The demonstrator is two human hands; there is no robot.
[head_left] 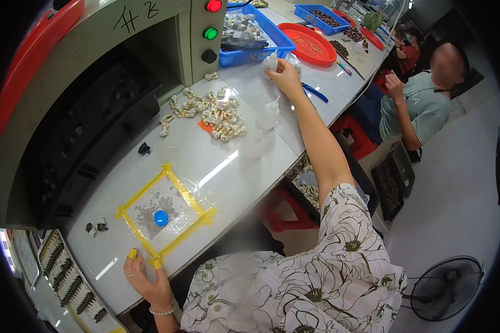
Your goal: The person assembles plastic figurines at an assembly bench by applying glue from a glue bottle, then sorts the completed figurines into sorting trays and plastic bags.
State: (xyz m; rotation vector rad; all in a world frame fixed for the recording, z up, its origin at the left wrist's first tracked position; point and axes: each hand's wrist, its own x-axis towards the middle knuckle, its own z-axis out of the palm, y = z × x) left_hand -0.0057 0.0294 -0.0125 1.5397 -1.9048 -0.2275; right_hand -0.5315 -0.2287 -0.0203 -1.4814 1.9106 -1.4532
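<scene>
At the far side of the white worktable, my right hand (287,77) is closed round a small white squeeze bottle (270,63) with a pointed nozzle. A second whitish nozzle bottle (270,114) stands nearer to me, below that forearm. My left hand (151,282) is at the table's front edge, fingers apart and holding nothing, with yellow coverings on two fingertips. Just beyond it lies a clear sheet (184,223) framed with yellow tape (184,187), bearing grey blotches. On the sheet sits a round blue cap (160,218).
A pile of small cream-coloured parts (222,119) lies mid-table. Beyond are a blue bin (286,45), a red round tray (308,47) and blue-handled pliers (316,93). At left stands a machine (172,47) with a dark opening. A person (422,105) sits at right, near a fan (449,286).
</scene>
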